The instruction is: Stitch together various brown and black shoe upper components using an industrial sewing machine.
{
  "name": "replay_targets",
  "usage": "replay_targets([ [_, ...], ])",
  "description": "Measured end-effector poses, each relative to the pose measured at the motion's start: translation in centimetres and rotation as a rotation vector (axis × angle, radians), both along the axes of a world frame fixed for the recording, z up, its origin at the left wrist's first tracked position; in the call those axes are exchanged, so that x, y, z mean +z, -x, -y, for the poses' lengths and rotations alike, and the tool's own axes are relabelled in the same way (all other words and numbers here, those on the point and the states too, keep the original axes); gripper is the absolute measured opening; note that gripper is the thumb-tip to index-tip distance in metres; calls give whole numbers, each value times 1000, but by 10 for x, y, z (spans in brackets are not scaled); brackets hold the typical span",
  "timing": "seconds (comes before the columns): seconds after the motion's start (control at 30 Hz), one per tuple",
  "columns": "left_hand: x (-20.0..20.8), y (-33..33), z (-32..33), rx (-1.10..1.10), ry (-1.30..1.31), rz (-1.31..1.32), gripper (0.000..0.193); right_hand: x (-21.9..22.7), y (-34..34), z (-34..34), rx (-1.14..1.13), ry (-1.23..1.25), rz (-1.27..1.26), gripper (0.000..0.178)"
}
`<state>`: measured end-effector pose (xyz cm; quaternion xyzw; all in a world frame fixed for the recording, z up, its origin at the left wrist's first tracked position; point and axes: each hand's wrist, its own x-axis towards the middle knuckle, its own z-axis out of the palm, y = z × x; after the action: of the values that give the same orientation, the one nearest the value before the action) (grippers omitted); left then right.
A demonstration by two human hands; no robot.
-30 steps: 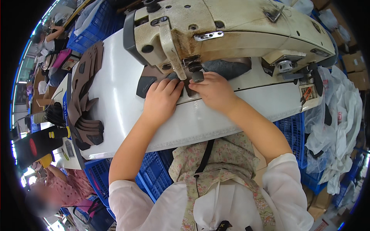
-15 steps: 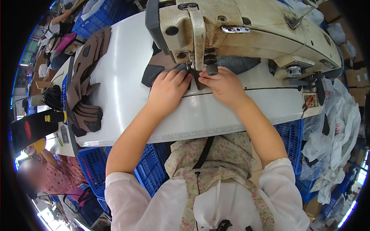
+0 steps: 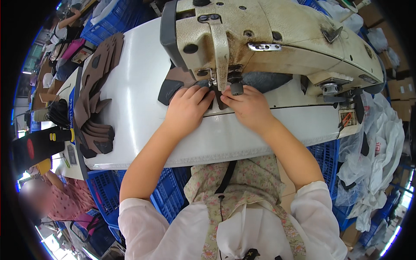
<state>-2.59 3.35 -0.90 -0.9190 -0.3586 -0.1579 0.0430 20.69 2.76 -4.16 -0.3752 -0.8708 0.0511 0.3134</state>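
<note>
We're both hands at the sewing machine (image 3: 277,39).
Our left hand (image 3: 187,108) and right hand (image 3: 248,105) lie flat, fingers extended, pressing the dark piece (image 3: 170,89) mid-table, gripping nothing.

bench (image 3: 143,108): white, long, running from 10 to 3 o'clock | blue plastic crates (image 3: 104,190): under it at 7 o'clock (more at 11) | cardboard boxes (image 3: 401,89): stacked at 3 o'clock | clear plastic bags (image 3: 377,164): heaped at 4 o'clock | light: bright daylight at the rim, 8 and 4 o'clock
</note>
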Motion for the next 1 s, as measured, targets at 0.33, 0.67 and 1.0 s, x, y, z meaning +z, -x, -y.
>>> replay_targets([
  [0.33,-1,1,0,-5,-12,9,40,-6,-1,0,-3,-22,2,32],
  [0.67,-2,-1,-2,-24,-8,87,48,-6,-1,0,-18,-4,6,33],
  [1.0,-2,-1,-3,-13,20,116,50,-3,-1,1,-4,30,-22,33],
])
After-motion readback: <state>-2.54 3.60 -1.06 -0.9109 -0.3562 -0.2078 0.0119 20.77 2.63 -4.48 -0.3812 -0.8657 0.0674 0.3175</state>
